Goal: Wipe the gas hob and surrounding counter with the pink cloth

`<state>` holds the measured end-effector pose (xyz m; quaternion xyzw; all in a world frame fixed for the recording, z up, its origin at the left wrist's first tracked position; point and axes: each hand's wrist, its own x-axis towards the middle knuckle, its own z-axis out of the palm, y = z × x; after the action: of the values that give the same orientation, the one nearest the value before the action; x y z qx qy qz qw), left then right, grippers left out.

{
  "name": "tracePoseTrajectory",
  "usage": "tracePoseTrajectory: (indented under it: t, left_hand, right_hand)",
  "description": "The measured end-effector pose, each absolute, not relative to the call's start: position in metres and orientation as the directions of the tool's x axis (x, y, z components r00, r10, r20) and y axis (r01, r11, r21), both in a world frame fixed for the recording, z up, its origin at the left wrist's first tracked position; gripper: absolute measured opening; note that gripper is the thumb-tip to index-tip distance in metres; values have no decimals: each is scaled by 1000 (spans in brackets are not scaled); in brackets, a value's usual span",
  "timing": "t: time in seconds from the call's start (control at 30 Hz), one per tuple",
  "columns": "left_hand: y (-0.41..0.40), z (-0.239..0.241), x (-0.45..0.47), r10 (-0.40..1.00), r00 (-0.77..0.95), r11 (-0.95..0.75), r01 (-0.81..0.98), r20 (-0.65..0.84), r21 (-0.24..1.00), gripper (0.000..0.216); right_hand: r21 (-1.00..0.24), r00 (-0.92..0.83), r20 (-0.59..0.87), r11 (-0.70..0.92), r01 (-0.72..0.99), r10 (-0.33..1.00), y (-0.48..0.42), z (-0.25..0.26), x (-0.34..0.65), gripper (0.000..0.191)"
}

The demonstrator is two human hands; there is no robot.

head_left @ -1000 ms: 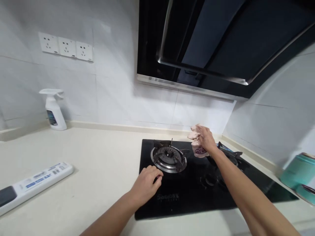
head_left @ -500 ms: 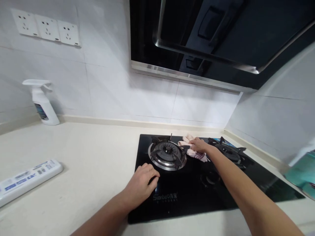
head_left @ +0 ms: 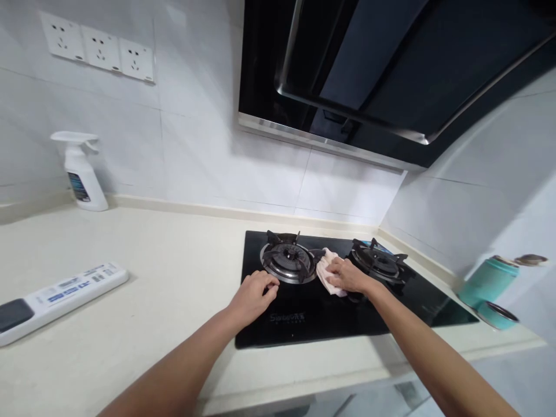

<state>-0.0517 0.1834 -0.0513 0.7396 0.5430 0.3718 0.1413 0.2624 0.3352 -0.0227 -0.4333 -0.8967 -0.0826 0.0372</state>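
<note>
My right hand [head_left: 346, 274] presses a pale pink cloth [head_left: 328, 271] onto the black glass gas stove [head_left: 313, 324], in the gap between the two burners. The cloth is bunched under the fingers and touches the right side of the left burner [head_left: 289, 262]. My left hand [head_left: 254, 296] is loosely curled, with no object visible in it, at the stove's left side just in front of that burner. Its fingertips are close to the burner's metal ring; whether they touch the glass I cannot tell. The right burner [head_left: 379, 260] stands behind my right hand.
A white spray bottle [head_left: 87, 184] stands by the wall at the back left. A long white box-like item with blue print [head_left: 82, 292] lies on the pale counter [head_left: 174, 255]. Teal containers [head_left: 489, 282] stand right of the stove. A black range hood [head_left: 360, 69] hangs overhead.
My right hand has drawn the cloth toward me from the back of the stove, along the left burner's side. The view has shifted right, showing the teal containers more fully. My left hand stays beside the left burner.
</note>
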Motion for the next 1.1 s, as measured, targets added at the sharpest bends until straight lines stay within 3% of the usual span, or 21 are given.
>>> tracePoseTrajectory:
  t: [0.43, 0.8, 1.1]
  left_hand:
    - [189, -58, -52, 893, 121, -391, 682, 433, 617, 19]
    - [192, -57, -53, 897, 82, -391, 608, 435, 691, 25]
    - [200, -52, -63, 932, 14, -342, 373, 363, 863, 41]
  right_hand:
    - [131, -694, 228, 685, 717, 683, 282, -30, 247, 19]
    - [-20, -701, 360, 756, 654, 616, 197, -38, 210, 9]
    - [-102, -753, 423, 853, 513, 504, 136, -47, 132, 32]
